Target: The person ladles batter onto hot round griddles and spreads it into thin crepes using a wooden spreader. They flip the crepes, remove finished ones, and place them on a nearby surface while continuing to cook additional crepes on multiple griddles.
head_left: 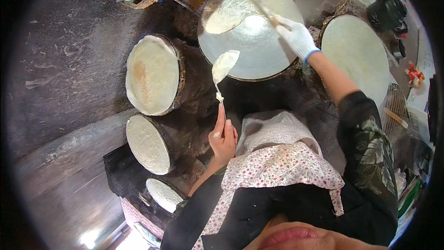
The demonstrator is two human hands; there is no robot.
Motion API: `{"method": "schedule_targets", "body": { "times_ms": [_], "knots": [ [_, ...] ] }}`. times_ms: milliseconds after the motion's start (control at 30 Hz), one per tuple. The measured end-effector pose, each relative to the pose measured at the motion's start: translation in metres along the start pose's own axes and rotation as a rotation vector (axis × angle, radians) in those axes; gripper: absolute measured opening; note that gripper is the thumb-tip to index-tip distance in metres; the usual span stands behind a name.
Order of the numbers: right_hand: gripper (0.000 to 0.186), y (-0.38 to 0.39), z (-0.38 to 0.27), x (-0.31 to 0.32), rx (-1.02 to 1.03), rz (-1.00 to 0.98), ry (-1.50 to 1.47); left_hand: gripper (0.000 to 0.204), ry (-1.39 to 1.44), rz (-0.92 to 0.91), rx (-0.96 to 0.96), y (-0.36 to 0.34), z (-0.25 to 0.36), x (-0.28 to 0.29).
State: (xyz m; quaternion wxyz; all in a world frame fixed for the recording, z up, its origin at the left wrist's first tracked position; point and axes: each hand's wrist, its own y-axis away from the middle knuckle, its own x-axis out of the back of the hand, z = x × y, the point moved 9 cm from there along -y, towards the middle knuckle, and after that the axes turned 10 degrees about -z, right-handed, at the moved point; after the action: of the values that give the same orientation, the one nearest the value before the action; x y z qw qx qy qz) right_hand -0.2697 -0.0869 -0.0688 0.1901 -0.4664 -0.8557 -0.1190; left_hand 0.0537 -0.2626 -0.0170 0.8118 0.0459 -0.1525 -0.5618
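A large round griddle (273, 60) stands in front of me, with pale batter (226, 18) spread over its far and left part. My right hand (296, 38), in a white glove with a blue cuff, reaches over the griddle's right side. It is closed on the handle end of a long wooden spreader (254, 1), which slants across the batter to the far rim. Nearer to me, my left hand (223, 140) is bare and grips the thin handle of a batter-coated ladle (225, 65). The ladle's bowl overlaps the griddle's near left edge in this view.
More round griddles line the left: one bearing a browned pancake (152, 76), then two smaller pale ones (148, 144) (164, 195). To the right is another griddle (356, 53) with a pale surface. Beyond it sit a wooden stick (395, 117) and a black kettle-like vessel (387, 14).
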Motion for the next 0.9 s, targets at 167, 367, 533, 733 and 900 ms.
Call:
{"method": "schedule_targets", "body": {
  "times_ms": [167,367,533,733,900],
  "knots": [
    [0.038,0.013,0.004,-0.044,-0.039,-0.43,0.151,0.051,0.02,0.022,0.044,-0.001,-0.004,0.004],
    [0.043,-0.006,0.007,0.006,-0.171,-0.026,0.171,0.051,-0.004,-0.022,0.07,-0.007,-0.011,0.008],
    [0.039,-0.003,-0.013,-0.034,-0.033,-0.467,0.248,0.051,0.004,0.053,0.14,-0.002,-0.017,0.011],
    [0.042,-0.018,-0.001,-0.011,-0.206,-0.377,0.125,0.052,-0.135,0.145,0.144,-0.034,-0.005,0.031],
    [0.036,-0.022,-0.007,-0.032,-0.005,-0.513,0.408,0.053,-0.151,0.203,0.002,-0.12,-0.004,0.051]
  ]
}}
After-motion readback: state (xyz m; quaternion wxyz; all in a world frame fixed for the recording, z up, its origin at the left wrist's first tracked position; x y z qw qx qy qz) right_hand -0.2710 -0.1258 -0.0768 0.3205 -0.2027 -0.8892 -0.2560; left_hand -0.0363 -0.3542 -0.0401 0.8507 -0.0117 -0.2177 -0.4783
